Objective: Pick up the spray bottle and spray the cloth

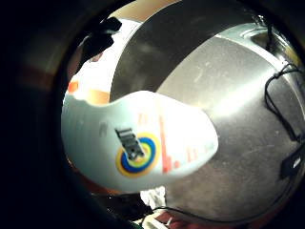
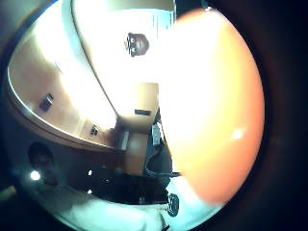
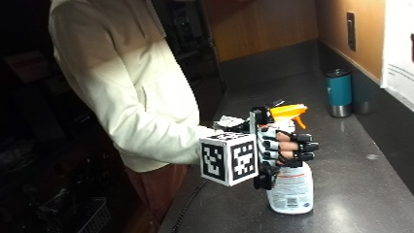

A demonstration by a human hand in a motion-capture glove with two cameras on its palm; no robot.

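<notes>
In the outside view a white spray bottle [image 3: 291, 187] with an orange trigger head [image 3: 286, 112] stands upright at the counter's near end; whether its base touches the top I cannot tell. My gloved right hand [image 3: 284, 148] grips its neck, fingers curled round it. The white label [image 1: 138, 152] with coloured rings fills the little finger side palm view, and the orange head [image 2: 216, 110] fills much of the thumb side view. A crumpled white cloth [image 3: 225, 121] lies on the counter just behind the hand, mostly hidden; a bit of the cloth [image 1: 153, 198] shows past the bottle.
A dark grey counter [image 3: 349, 160] runs back along a wooden wall. A teal tumbler [image 3: 338, 92] stands at the far end near the wall. The counter's front edge [image 3: 187, 194] is close to the person's body. White paper [image 3: 398, 48] hangs on the wall.
</notes>
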